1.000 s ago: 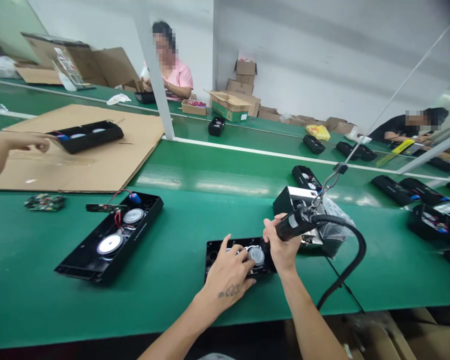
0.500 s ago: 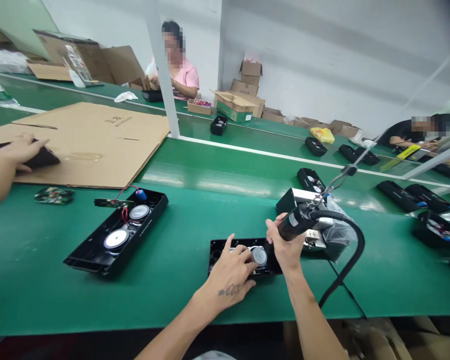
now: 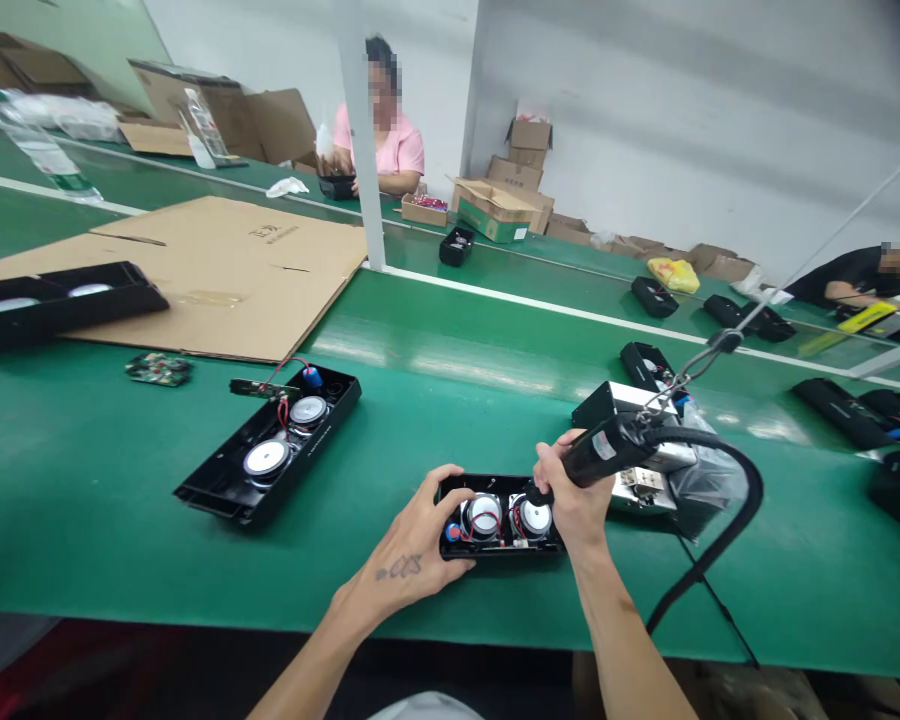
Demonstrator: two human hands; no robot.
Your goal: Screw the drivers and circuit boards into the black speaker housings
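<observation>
A black speaker housing (image 3: 510,552) lies open side up on the green bench before me, with two round speaker drivers (image 3: 484,517), red wires and a blue part inside. My left hand (image 3: 420,535) grips its left end, thumb and fingers on opposite long sides. In my right hand (image 3: 579,505) is a black electric screwdriver (image 3: 604,450), tilted, its lower end over the right side of the housing. Where its bit meets the housing is hidden by my fingers. A cable curves from the screwdriver's upper end, which hangs from a wire.
Left lies another open housing (image 3: 307,455) with a raised circuit board (image 3: 255,388). A loose circuit board (image 3: 159,369) sits near flat cardboard (image 3: 232,260), which a third housing (image 3: 60,305) overlaps. A metal-sided box (image 3: 630,400) stands behind my right hand. Two people sit across the bench.
My left hand has moved from over the drivers to the housing's left end, uncovering them. The co-worker's hand at far left has gone, and the housing there shows its drivers. The view has shifted.
</observation>
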